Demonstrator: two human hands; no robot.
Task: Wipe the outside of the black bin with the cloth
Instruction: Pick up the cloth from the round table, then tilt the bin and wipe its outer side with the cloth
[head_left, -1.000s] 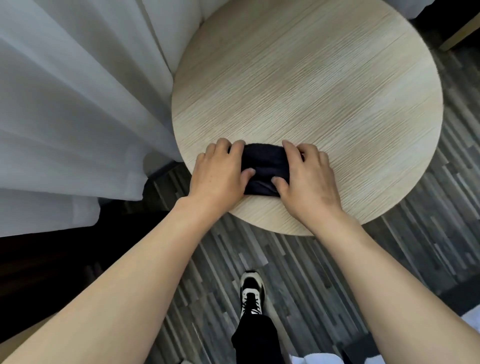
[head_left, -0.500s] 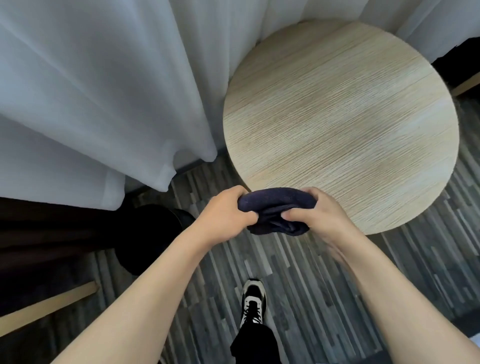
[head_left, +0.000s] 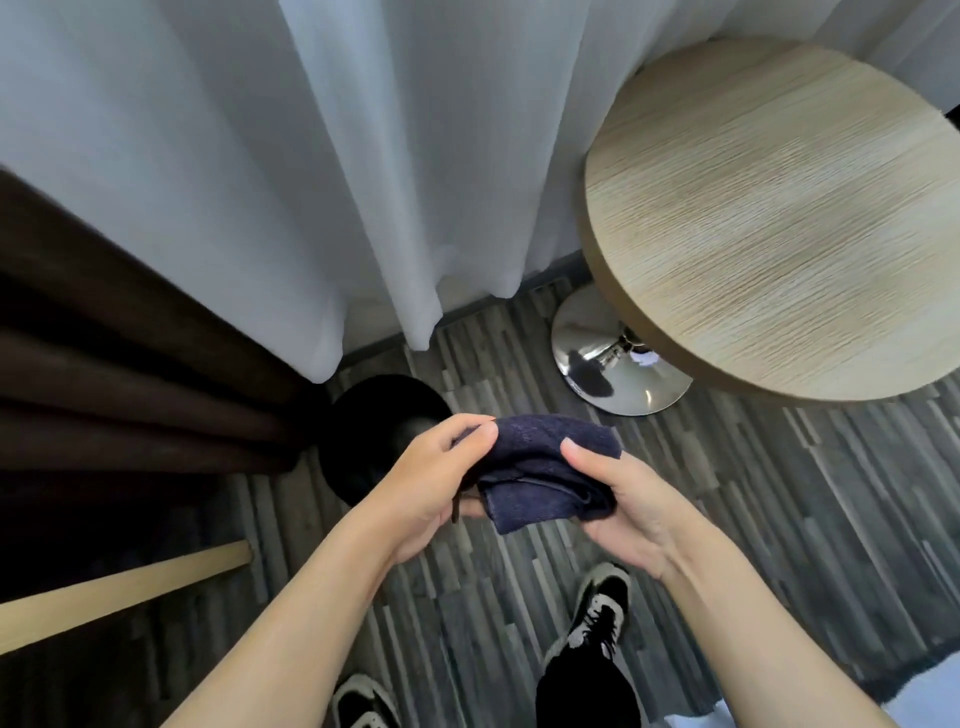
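Note:
A folded dark navy cloth (head_left: 545, 467) is held in the air between both hands, above the floor. My left hand (head_left: 431, 483) pinches its left end, and my right hand (head_left: 618, 499) grips its right side from below. The round black bin (head_left: 363, 431) stands on the floor just left of and beyond my left hand, at the foot of the curtains. My left hand and wrist cover its near right part.
A round light-wood table (head_left: 779, 218) on a chrome pedestal base (head_left: 613, 364) stands at the right. White sheer curtains (head_left: 311, 156) and a dark brown curtain (head_left: 104, 364) hang behind the bin. A light wooden bar (head_left: 130, 582) lies at lower left. My shoes (head_left: 597, 608) are on the striped grey floor.
The cloth has been lifted off the table and carried left and down toward the bin, held by both hands. The view has swung left, and the bin has come into sight.

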